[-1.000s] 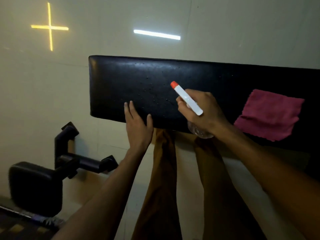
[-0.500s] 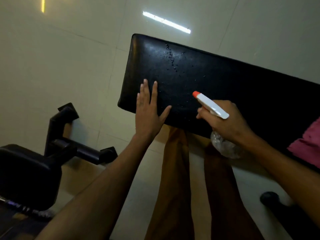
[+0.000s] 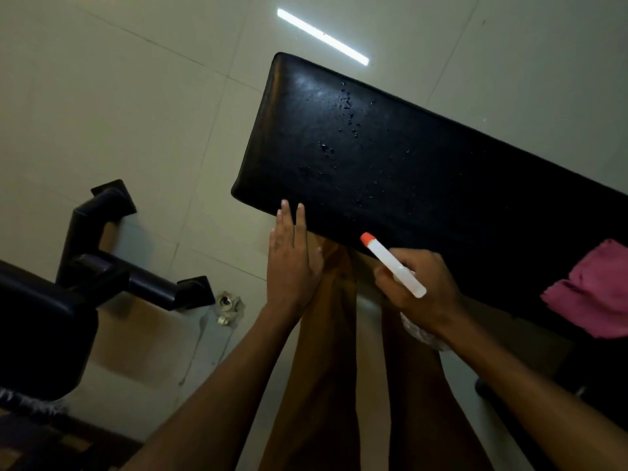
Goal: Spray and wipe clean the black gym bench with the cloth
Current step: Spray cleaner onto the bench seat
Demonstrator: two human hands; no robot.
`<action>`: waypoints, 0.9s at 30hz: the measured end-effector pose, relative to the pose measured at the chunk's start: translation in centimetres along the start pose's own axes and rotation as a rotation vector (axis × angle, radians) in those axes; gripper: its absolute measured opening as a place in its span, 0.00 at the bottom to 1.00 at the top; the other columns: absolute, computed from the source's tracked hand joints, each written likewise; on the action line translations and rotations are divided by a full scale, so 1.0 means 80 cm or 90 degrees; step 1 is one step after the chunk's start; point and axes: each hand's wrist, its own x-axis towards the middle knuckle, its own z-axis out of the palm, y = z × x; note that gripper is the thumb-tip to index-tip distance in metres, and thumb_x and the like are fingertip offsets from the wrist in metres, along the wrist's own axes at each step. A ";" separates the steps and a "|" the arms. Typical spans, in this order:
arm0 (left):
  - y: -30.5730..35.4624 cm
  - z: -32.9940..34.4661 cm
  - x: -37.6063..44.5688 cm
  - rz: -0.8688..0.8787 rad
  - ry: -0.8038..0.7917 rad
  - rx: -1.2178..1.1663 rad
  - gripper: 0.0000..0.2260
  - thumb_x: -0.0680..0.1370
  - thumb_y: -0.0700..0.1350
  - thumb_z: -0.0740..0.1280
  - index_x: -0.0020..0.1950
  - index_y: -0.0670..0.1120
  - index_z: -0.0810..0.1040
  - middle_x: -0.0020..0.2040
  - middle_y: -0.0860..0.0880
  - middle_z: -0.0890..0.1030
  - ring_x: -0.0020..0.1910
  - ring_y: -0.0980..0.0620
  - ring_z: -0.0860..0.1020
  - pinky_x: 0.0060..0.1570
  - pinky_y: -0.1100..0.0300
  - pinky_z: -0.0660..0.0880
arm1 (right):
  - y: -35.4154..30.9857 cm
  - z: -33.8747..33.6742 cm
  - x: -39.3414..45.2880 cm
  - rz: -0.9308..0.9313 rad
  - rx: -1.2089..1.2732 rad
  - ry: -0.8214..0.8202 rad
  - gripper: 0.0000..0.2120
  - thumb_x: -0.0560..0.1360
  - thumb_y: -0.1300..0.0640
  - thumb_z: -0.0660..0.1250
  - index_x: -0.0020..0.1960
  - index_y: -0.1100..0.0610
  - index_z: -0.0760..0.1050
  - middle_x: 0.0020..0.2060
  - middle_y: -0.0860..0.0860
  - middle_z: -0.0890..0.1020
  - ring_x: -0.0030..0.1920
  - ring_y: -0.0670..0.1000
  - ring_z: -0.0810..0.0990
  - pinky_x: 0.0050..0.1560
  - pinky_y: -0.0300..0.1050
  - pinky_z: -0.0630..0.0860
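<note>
I stand over a long black gym bench (image 3: 424,185), seen from my own head looking down, its padded top running from upper centre toward the right edge of the view. My right hand (image 3: 424,287) is wrapped around a spray bottle (image 3: 394,266), white head with an orange nozzle tip pointing up and left at the pad; the clear body of the bottle shows just below my wrist. My left hand (image 3: 292,256) is flat, fingers straight and together, with the fingertips at the near edge of the bench (whether they press on it or only hover there, I cannot tell). Beads of liquid already glisten on the left half of the pad. A pink cloth (image 3: 591,290) lies crumpled on the bench at the far right, well apart from both hands.

I judge this to be the spraying step, with wiping not yet begun. To do it well, I would hold the nozzle a little above the surface, aim at the dry stretch toward the right, and squeeze short bursts so the mist spreads evenly and does not run off the edge. Other black gym equipment (image 3: 102,266) stands on the pale tiled floor (image 3: 119,96) to my left.
</note>
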 end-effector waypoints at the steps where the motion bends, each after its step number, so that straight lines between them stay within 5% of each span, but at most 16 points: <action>1: 0.000 0.001 -0.002 0.003 -0.003 0.005 0.35 0.82 0.48 0.64 0.83 0.44 0.49 0.83 0.42 0.45 0.82 0.45 0.46 0.80 0.47 0.51 | 0.004 0.001 -0.005 -0.014 0.003 0.003 0.17 0.75 0.65 0.71 0.32 0.49 0.72 0.26 0.43 0.76 0.28 0.44 0.77 0.28 0.30 0.69; 7: 0.017 0.004 -0.003 0.049 -0.004 0.006 0.33 0.82 0.47 0.64 0.83 0.43 0.51 0.83 0.42 0.47 0.82 0.46 0.46 0.80 0.48 0.49 | 0.035 -0.010 -0.033 0.022 -0.003 0.029 0.18 0.76 0.62 0.71 0.32 0.48 0.70 0.24 0.44 0.74 0.26 0.44 0.76 0.26 0.32 0.68; 12: 0.055 0.012 0.007 0.132 -0.037 0.055 0.33 0.83 0.49 0.63 0.83 0.43 0.50 0.83 0.41 0.46 0.82 0.45 0.46 0.81 0.48 0.48 | 0.050 -0.040 -0.054 0.066 0.049 0.106 0.07 0.76 0.61 0.71 0.40 0.56 0.78 0.32 0.50 0.79 0.32 0.46 0.79 0.30 0.34 0.73; 15: 0.082 0.019 0.021 0.183 -0.047 0.105 0.35 0.83 0.50 0.63 0.83 0.44 0.48 0.83 0.40 0.45 0.82 0.43 0.46 0.80 0.48 0.46 | 0.062 -0.065 -0.059 0.075 0.014 0.229 0.12 0.76 0.63 0.71 0.34 0.61 0.76 0.27 0.55 0.79 0.28 0.51 0.79 0.27 0.42 0.75; 18: 0.110 0.025 0.039 0.213 -0.042 0.149 0.35 0.83 0.51 0.62 0.83 0.44 0.47 0.83 0.40 0.45 0.82 0.43 0.45 0.81 0.46 0.45 | 0.068 -0.089 -0.064 0.039 0.021 0.297 0.17 0.76 0.64 0.71 0.31 0.55 0.70 0.25 0.49 0.74 0.27 0.50 0.76 0.25 0.37 0.71; 21: 0.135 0.029 0.050 0.234 -0.042 0.155 0.34 0.83 0.50 0.62 0.83 0.43 0.47 0.83 0.40 0.44 0.82 0.43 0.45 0.81 0.46 0.45 | 0.075 -0.108 -0.073 0.000 0.058 0.254 0.11 0.77 0.61 0.71 0.38 0.55 0.74 0.31 0.46 0.77 0.32 0.48 0.77 0.32 0.37 0.74; 27: 0.158 0.036 0.055 0.252 -0.070 0.188 0.35 0.83 0.51 0.62 0.83 0.44 0.46 0.83 0.41 0.44 0.82 0.44 0.43 0.80 0.49 0.41 | 0.099 -0.102 -0.107 0.063 0.081 0.238 0.21 0.76 0.63 0.71 0.31 0.47 0.66 0.25 0.43 0.73 0.25 0.45 0.71 0.27 0.33 0.66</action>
